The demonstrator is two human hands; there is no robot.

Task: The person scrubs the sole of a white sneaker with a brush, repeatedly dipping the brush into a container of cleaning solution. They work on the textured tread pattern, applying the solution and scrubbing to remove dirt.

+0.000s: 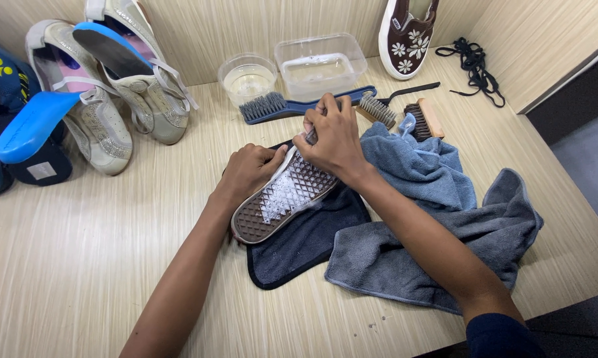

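Far left: dark blue sports shoes (0, 126) with a bright blue insole (30, 122), then a pair of worn grey-white trainers (123, 86) leaning at the wall.

Centre: a brown slip-on shoe, sole up (279, 199), lies on a dark navy cloth mat (299, 248) on the pale wood-grain table (80, 265). White foam covers the middle of the diamond-patterned sole. The left hand (249, 171) is wrapped closed around the shoe's edge, bracing it. The right hand (335, 136) is closed on a small dark scrubbing tool at the toe end; the tool is mostly hidden, so its kind is unclear.

Judgement: keep the brace firm, work short strokes along the grooves, keep foam over the mat.

Behind: round clear bowl of liquid (248, 78), rectangular clear tub (321, 65), blue long-handled brush (292, 106). Right: blue-grey towels (438, 219), the matching flowered brown shoe (408, 36), black laces (475, 66).
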